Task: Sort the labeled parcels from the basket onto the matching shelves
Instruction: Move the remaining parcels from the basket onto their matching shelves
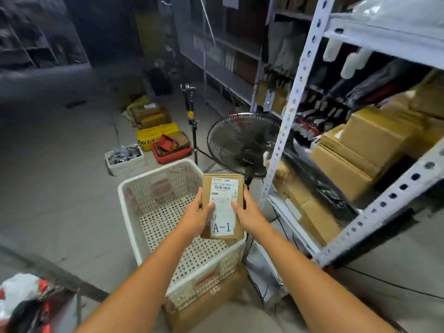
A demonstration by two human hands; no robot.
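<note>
INSPECTOR: Left hand (195,218) wrapped round left edge of parcel (223,195), thumb flat on shipping label. Right hand (248,213) likewise on right edge, fingers behind, thumb in front. Both grasping, neither released.

SECOND: Position of parcel?

INSPECTOR: Held in air, labelled face toward camera, above right edge of basket (153,173), not touching it. Marked "A-1" (222,227) near lower end of label.

SECOND: Step in hand?

INSPECTOR: Judged as reading of label: out of basket, not yet shelved. No further parcel seen on visible part of basket floor. Near part hidden behind forearms.

SECOND: Requirements for next move?

INSPECTOR: Locate shelf tagged A-1. Shelving (286,131) just right of basket, stocked with cardboard boxes (360,150). No shelf tag legible from here, so cannot tell which level matches. Recommend turning right, holding with both hands until bay confirmed, then sliding parcel in flat. Mind fan (242,145) standing beyond far right corner of basket, between it and shelving upright.
</note>
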